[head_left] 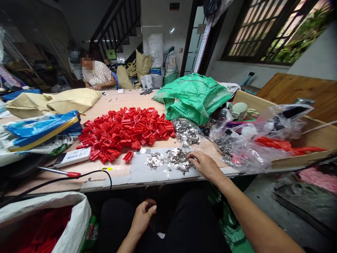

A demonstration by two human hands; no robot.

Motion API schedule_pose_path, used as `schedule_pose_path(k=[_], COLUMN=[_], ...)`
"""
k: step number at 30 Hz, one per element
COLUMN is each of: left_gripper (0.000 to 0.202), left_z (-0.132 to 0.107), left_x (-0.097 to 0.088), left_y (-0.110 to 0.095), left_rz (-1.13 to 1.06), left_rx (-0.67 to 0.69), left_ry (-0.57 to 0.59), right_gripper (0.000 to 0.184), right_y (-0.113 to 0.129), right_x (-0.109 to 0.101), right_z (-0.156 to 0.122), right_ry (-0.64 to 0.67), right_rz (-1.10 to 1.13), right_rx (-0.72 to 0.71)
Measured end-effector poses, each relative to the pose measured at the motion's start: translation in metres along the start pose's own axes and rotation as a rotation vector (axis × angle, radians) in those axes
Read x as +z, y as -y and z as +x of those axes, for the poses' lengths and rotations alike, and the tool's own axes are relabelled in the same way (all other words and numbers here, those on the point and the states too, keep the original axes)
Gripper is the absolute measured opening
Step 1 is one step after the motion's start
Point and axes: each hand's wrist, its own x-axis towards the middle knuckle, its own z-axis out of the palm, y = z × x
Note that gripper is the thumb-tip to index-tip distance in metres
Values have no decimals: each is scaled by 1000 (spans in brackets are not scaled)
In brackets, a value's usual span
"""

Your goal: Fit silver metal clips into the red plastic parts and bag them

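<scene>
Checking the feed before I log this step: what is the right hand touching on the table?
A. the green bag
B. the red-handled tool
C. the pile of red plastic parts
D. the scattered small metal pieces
D: the right hand rests its fingers on the small metal pieces at the table's front edge, apart from the red plastic parts.

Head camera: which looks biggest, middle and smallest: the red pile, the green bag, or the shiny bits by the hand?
1. Red pile and green bag look about alike; I can't rank them.
2. Shiny bits under the right hand look smallest, though nearest the camera.
</scene>
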Motion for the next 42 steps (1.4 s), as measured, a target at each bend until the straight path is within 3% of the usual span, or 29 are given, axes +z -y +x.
schedule_pose_path(k=[4,10,18,30,38,42], left_gripper=[32,33,31,30,32,36], left_z=[0,0,-1,1,0,-1], left_x=[0,1,0,-1,-1,-1], left_y=[-1,-4,-4,-2,-3,-5], left_rz=[5,9,7,10,16,11], left_rx=[-1,-8,4,7,6,6], left_ry=[0,-20,-11,5,9,15], right_gripper=[13,11,14,14,19,19], right_y=[-1,24,33,21,-3,-10], right_x=[-4,6,13,5,-1,0], right_z=[-8,-20,-16,-10,-14,-19], right_ry=[16,82,137,90,-1,22], right_rz=[-1,-13,-9,-9,4,20], right_rx=[-9,-60,-87,-33,48,34])
